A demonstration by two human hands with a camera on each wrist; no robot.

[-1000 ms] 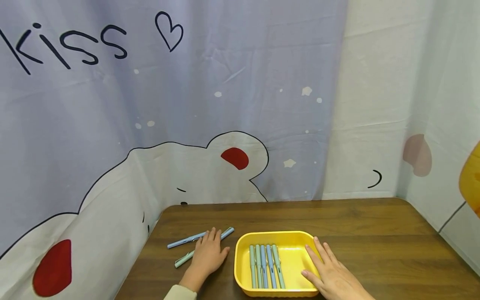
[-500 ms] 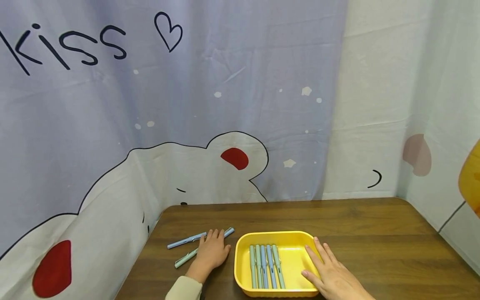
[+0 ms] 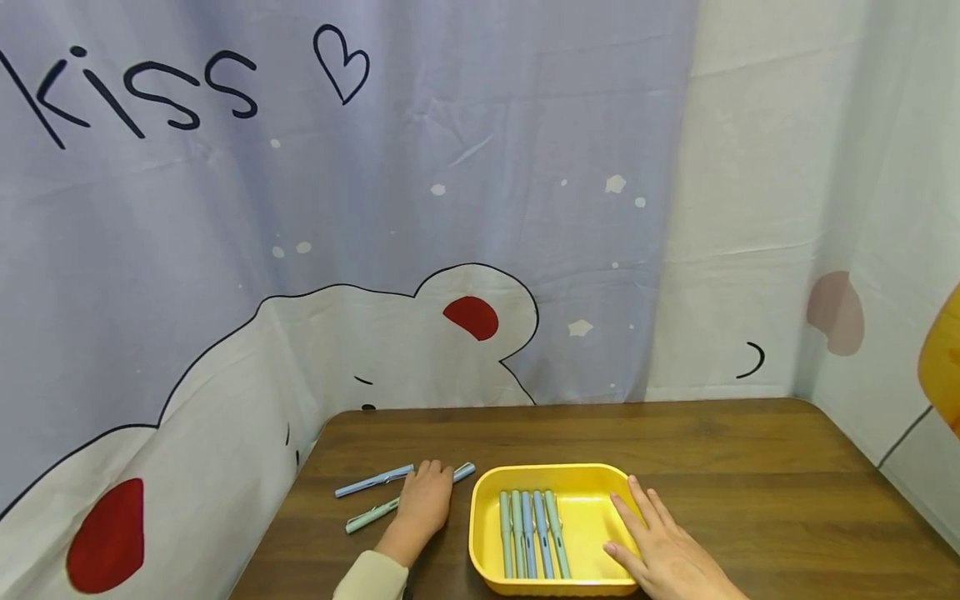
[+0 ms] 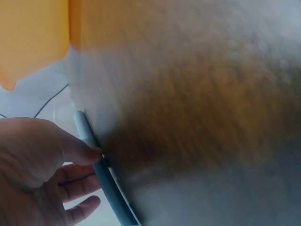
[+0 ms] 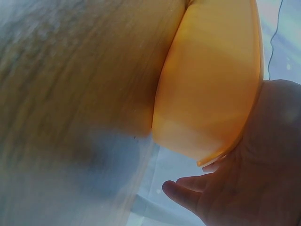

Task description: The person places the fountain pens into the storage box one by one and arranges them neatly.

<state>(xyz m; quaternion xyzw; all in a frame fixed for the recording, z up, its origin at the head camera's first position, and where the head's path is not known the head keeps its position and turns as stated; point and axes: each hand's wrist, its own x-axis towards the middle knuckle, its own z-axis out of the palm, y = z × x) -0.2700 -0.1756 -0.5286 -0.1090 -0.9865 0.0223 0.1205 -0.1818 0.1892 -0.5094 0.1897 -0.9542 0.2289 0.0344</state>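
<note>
In the head view, my left hand (image 3: pixel 425 502) is over the table left of the yellow tray (image 3: pixel 592 537). It pinches a light blue pen (image 3: pixel 464 472), whose tip shows right of the fingers. The left wrist view has the thumb against this pen (image 4: pixel 110 186), with fingers behind it. Partly under that hand lies a light green pen (image 3: pixel 371 517), and a second blue pen (image 3: pixel 373 482) lies just left of the fingertips. My right hand (image 3: pixel 670 554) rests on the tray's right rim, fingers extended. Several green and blue pens (image 3: pixel 528 533) lie side by side in the tray.
The brown wooden table (image 3: pixel 742 475) extends right of and behind the tray. A printed curtain (image 3: pixel 585 250) hangs along the table's back edge and both sides.
The left fingers have drawn in and now pinch the blue pen, whose right end has shifted slightly right and nearer. The green pen has slid a little left. The right hand stays put.
</note>
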